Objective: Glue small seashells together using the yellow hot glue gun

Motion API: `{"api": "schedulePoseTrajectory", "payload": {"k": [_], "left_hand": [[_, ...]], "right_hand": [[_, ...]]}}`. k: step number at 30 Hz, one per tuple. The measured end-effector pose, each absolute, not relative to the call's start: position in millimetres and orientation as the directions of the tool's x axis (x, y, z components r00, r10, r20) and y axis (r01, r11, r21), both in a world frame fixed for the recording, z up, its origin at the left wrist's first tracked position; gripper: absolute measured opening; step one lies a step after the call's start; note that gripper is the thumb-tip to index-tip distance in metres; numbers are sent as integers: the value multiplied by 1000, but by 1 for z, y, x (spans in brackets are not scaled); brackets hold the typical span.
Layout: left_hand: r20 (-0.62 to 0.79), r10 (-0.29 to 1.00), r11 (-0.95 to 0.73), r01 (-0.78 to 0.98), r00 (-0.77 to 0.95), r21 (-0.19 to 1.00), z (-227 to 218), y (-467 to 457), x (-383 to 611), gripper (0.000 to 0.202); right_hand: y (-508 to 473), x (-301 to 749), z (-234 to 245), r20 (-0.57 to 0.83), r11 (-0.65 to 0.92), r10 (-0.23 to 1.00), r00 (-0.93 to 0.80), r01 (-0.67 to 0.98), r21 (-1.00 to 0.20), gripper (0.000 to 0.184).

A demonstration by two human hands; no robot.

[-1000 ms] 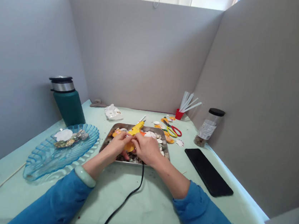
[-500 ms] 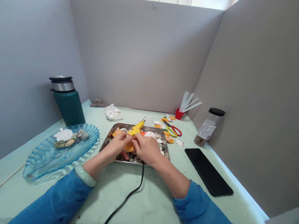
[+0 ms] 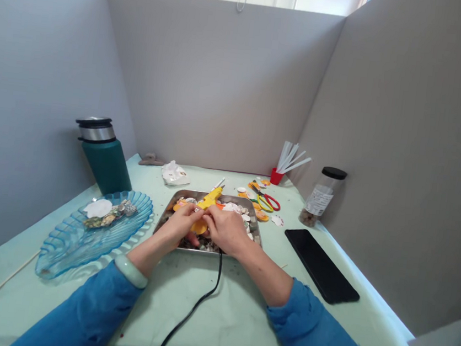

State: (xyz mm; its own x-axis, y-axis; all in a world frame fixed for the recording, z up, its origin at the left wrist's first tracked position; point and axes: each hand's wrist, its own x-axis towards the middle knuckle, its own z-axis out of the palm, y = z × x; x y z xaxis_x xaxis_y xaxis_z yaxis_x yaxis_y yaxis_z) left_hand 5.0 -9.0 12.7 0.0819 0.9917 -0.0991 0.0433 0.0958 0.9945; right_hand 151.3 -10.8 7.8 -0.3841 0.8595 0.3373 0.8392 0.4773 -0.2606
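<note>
My left hand (image 3: pixel 184 222) and my right hand (image 3: pixel 227 228) meet above a metal tray (image 3: pixel 174 197) of shells and small stones. Both have their fingertips pinched together, nearly touching each other. Between and under the fingers shows an orange-yellow piece (image 3: pixel 199 226), perhaps a shell; the fingers hide what exactly they grip. A yellow glue gun (image 3: pixel 211 197) lies in the tray just beyond the fingertips, its lower part covered by my hands. From beneath my right hand a black cord (image 3: pixel 199 305) runs toward me.
Left: a blue glass shell-shaped dish (image 3: pixel 79 256) holding shells, a green bottle (image 3: pixel 108 167) and a thin stick (image 3: pixel 8 279). Right: scissors (image 3: pixel 268 201), orange shells (image 3: pixel 261 216), glue sticks (image 3: pixel 288 156) in a red cup (image 3: pixel 276 176), a jar (image 3: pixel 319 200) and a black phone (image 3: pixel 322 267). Grey panels (image 3: pixel 216 82) surround the table.
</note>
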Motion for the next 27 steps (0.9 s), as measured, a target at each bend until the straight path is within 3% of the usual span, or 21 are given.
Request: {"api": "schedulePoseTrajectory", "payload": {"k": [27], "left_hand": [[-88, 994, 88, 3, 67, 996, 11, -7, 4, 22]], "right_hand": [[-11, 151, 8, 381, 491, 846, -373, 824, -282, 27]]}}
